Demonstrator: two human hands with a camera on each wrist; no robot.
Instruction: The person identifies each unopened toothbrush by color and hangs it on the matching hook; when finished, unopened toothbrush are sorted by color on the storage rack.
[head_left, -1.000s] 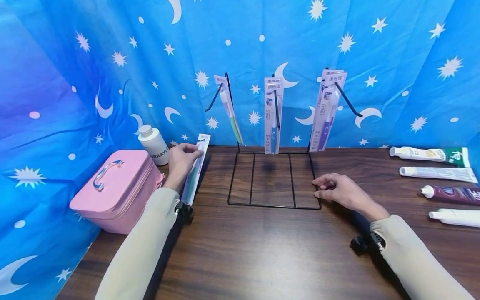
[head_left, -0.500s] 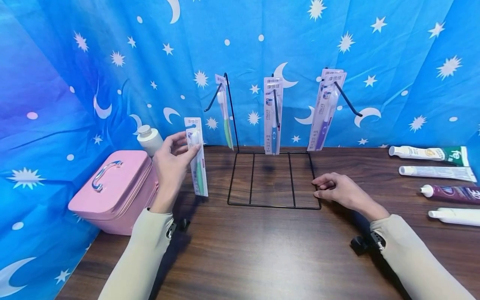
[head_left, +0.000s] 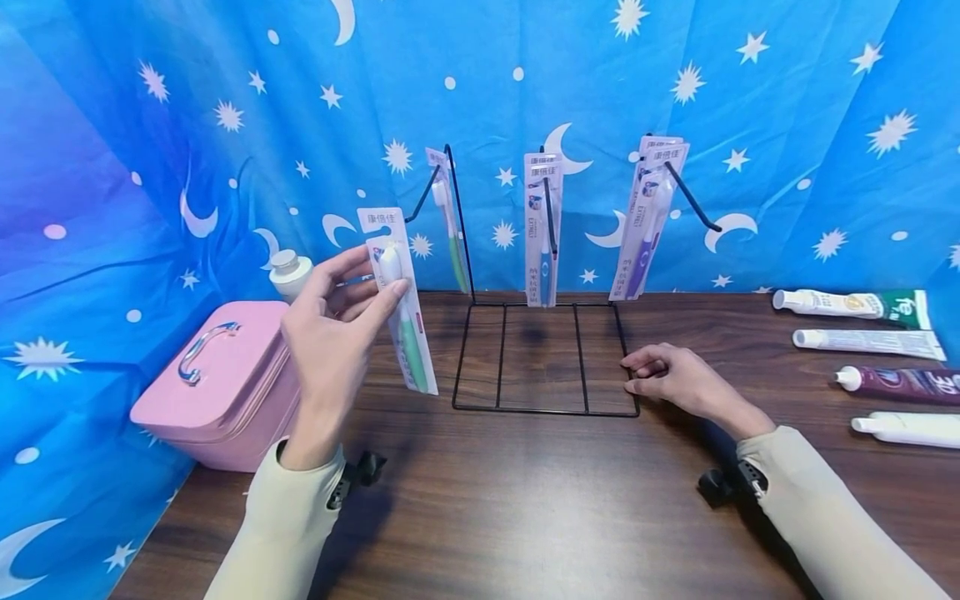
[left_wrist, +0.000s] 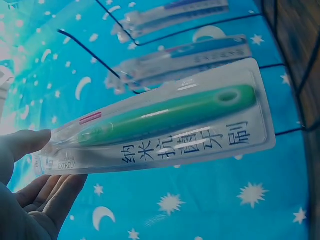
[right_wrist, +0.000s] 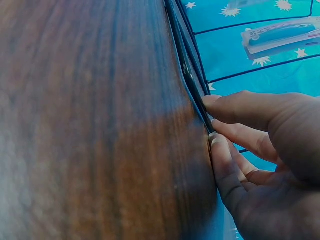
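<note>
My left hand [head_left: 333, 333] pinches a packaged green toothbrush [head_left: 411, 346] by the upper part of its card, between thumb and fingers. The pack hangs tilted in the air left of the black wire display rack [head_left: 543, 411]; its green handle [left_wrist: 170, 115] shows large in the left wrist view. One green toothbrush pack [head_left: 453, 242] hangs on the rack's left hook, blue packs [head_left: 544, 242] on the middle hook and purple packs [head_left: 645, 242] on the right one. With thumb and fingers, my right hand [head_left: 686, 383] pinches the rack's right base wire [right_wrist: 202, 107].
A pink case [head_left: 217, 375] and a white bottle [head_left: 288, 273] stand at the left. Several toothpaste tubes, among them a maroon tube [head_left: 892, 382], lie at the right on the brown wooden table [head_left: 525, 508]. A blue star-patterned curtain [head_left: 315, 125] hangs behind.
My left hand has lifted the green toothbrush pack off the left of the table and turned its front towards me. The green pack on the left hook swung slightly. My right hand stays put.
</note>
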